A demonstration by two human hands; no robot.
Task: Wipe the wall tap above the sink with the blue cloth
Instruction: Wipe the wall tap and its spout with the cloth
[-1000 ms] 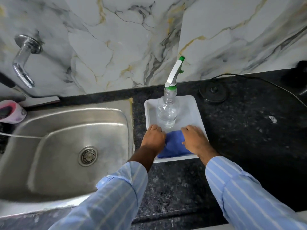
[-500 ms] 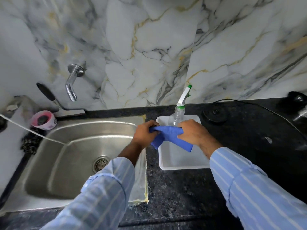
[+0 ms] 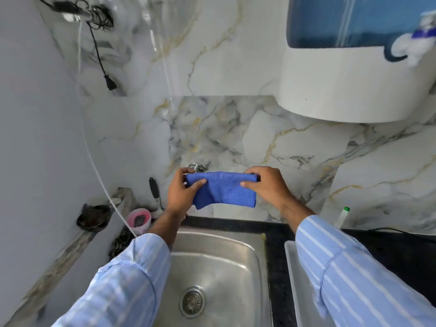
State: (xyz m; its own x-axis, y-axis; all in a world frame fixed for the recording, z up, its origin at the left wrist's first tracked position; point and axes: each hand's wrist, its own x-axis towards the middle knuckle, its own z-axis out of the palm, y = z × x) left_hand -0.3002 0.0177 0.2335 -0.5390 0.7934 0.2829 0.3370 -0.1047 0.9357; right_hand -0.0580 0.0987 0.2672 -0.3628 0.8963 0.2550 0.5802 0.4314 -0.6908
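The blue cloth (image 3: 224,190) is stretched flat between both hands, held up in front of the marble wall above the steel sink (image 3: 219,267). My left hand (image 3: 182,193) pinches its left end and my right hand (image 3: 267,185) pinches its right end. Only the chrome base of the wall tap (image 3: 195,166) shows, just above the cloth's top left edge; its spout is hidden behind the cloth and my left hand.
A white tray (image 3: 295,279) lies on the black counter right of the sink, with a spray bottle's green-tipped top (image 3: 343,217) behind my right sleeve. A pink cup (image 3: 139,219) and a black-handled tool (image 3: 154,190) sit left of the tap. A white and blue appliance (image 3: 349,74) hangs upper right.
Both hands lifted the cloth off the tray, carried it left and up to the tap, and spread it out. The view has tilted up toward the wall.
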